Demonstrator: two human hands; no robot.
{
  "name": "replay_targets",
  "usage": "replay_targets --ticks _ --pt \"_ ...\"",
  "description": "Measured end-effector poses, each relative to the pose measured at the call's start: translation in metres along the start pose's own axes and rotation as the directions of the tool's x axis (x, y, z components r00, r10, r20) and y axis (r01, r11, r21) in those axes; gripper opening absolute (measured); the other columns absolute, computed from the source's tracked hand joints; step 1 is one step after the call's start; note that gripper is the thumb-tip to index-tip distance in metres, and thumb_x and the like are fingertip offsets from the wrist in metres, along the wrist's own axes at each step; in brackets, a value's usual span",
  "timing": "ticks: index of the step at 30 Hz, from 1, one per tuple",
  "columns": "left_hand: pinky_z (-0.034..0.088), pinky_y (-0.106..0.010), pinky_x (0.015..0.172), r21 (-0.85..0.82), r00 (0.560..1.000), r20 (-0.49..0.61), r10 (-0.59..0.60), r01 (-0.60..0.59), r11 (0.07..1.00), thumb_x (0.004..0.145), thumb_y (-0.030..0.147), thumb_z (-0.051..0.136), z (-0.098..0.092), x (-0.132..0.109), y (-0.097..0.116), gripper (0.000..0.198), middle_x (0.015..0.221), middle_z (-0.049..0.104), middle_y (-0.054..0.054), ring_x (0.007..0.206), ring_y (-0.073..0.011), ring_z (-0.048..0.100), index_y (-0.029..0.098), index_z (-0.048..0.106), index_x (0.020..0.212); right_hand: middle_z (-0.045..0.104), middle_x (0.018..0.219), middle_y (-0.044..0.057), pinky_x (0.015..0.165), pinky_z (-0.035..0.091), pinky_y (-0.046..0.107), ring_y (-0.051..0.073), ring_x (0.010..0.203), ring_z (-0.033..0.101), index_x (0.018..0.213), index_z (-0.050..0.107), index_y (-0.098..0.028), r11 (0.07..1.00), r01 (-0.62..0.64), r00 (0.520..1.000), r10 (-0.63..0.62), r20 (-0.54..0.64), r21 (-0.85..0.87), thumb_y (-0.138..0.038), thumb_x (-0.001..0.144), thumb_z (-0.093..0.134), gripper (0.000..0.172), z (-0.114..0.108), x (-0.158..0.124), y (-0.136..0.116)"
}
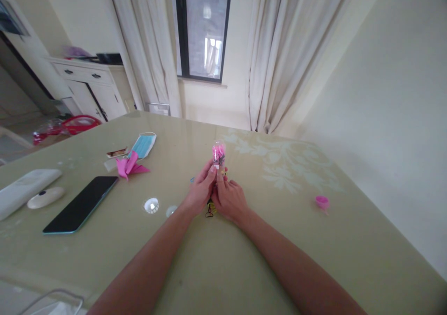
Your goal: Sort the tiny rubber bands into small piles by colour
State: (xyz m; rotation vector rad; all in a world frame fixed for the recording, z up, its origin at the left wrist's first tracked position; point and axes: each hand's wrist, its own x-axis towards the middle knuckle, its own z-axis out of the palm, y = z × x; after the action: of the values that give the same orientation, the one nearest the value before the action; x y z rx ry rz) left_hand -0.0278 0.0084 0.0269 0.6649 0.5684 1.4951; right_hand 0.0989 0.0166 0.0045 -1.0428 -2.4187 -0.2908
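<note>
My left hand (199,191) and my right hand (228,198) meet at the middle of the table, fingers pinched together around a small clear tube (219,155) with pink bits inside. The tube stands upright above my fingertips. Under my hands lies a small dark and yellow item (209,209), mostly hidden. A pink cap (321,202) rests alone on the table to the right, well apart from my hands.
On the pale green table (244,259) to the left lie a dark phone (81,203), a white case (24,189), a white oval object (45,196), a pink folded paper (130,166), a blue face mask (143,145) and a small round white lid (151,205). A white cabinet (91,89) stands behind.
</note>
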Motion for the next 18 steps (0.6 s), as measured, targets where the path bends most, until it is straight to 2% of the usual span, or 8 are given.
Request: replay_targets --ticks 3,7,10,14,18 --pt "0.058 -0.041 0.103 -0.019 0.999 -0.045 0.022 -0.023 1.0 0.086 0.037 0.085 -0.002 0.001 0.0 0.048 0.109 0.08 -0.007 0.103 -0.0212 0.076 0.025 0.069 0.129 0.073 0.131 0.024 0.087 0.059 0.039 0.028 0.096 0.075 0.161 0.036 -0.002 0.999 0.041 0.999 -0.041 -0.036 0.019 -0.023 0.104 0.045 0.061 0.001 -0.001 0.002" --pt "0.061 -0.04 0.097 -0.03 0.995 -0.095 0.04 -0.043 0.999 0.086 0.038 0.085 -0.004 0.002 0.004 0.046 0.11 0.08 -0.006 0.093 -0.0193 0.077 0.025 0.068 0.127 0.077 0.126 0.02 0.089 0.059 0.036 0.026 0.095 0.076 0.159 0.041 -0.004 0.994 0.082 0.99 -0.074 -0.12 0.071 -0.023 0.105 0.045 0.057 -0.001 -0.002 0.004" --pt "0.061 -0.041 0.096 -0.022 0.994 -0.096 0.046 -0.048 0.999 0.088 0.037 0.084 -0.004 0.003 0.006 0.043 0.113 0.079 -0.007 0.092 -0.019 0.077 0.024 0.068 0.126 0.078 0.125 0.019 0.085 0.058 0.035 0.024 0.091 0.076 0.161 0.039 -0.006 0.992 0.103 0.986 -0.092 -0.142 0.075 -0.023 0.105 0.047 0.059 -0.003 -0.002 0.003" --pt "0.06 -0.041 0.1 0.006 0.991 -0.089 0.1 -0.1 0.995 0.088 0.042 0.082 -0.003 0.002 0.002 0.043 0.115 0.079 -0.007 0.1 -0.0196 0.076 0.025 0.07 0.125 0.08 0.116 0.019 0.079 0.057 0.036 0.025 0.084 0.076 0.164 0.034 -0.005 0.999 0.052 0.997 -0.051 -0.06 0.015 -0.024 0.104 0.048 0.065 -0.004 0.0 -0.001" --pt "0.057 -0.034 0.105 0.146 0.995 -0.017 0.102 -0.098 0.984 0.089 0.041 0.082 -0.006 -0.003 -0.005 0.046 0.12 0.079 -0.006 0.116 -0.0211 0.072 0.028 0.071 0.132 0.081 0.105 0.02 0.074 0.056 0.038 0.028 0.081 0.077 0.158 0.04 -0.003 0.997 -0.032 0.998 0.035 0.055 -0.065 -0.027 0.101 0.052 0.063 -0.002 0.001 -0.004"
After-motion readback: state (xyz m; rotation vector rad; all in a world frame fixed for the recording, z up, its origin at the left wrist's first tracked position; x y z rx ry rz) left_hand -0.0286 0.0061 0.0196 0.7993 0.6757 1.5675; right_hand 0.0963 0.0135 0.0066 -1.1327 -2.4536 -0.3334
